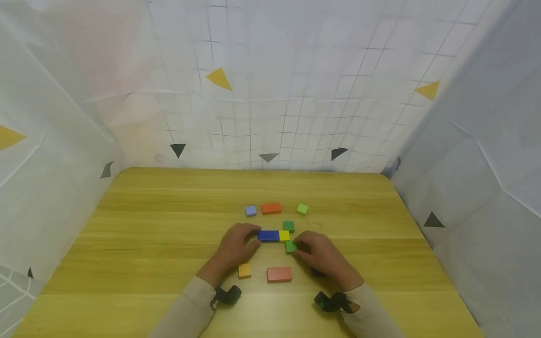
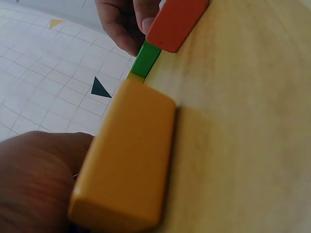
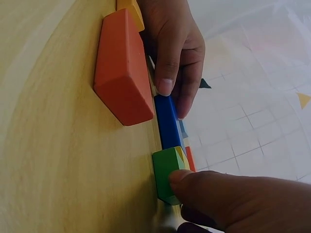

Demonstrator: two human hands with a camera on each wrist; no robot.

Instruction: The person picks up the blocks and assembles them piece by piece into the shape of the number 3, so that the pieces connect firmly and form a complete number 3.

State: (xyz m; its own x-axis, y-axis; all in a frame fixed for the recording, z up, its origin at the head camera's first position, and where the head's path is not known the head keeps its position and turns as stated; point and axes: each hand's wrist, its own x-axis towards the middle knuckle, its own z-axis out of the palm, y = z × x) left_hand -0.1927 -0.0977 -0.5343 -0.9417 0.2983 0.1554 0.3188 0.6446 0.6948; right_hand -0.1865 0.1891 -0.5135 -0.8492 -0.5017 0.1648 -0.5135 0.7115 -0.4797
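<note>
A blue block [image 1: 268, 236] lies end to end with a yellow block [image 1: 284, 236]. My left hand [image 1: 235, 246] pinches the blue block's left end between thumb and fingers; the right wrist view shows the thumb on the near side of the blue block [image 3: 168, 121]. One green block [image 1: 289, 226] sits just behind the yellow one. Another green block [image 1: 290, 247] is in front of it, held at its right side by my right hand [image 1: 323, 256]. In the right wrist view the thumb presses on this green block [image 3: 166, 174].
Towards the back lie a light blue block [image 1: 251, 211], a red-orange block [image 1: 271, 208] and a light green block [image 1: 302, 209]. Nearer me are an orange block [image 1: 244, 271] and a pinkish-red block [image 1: 279, 274]. Something dark [image 1: 317, 272] shows below my right hand.
</note>
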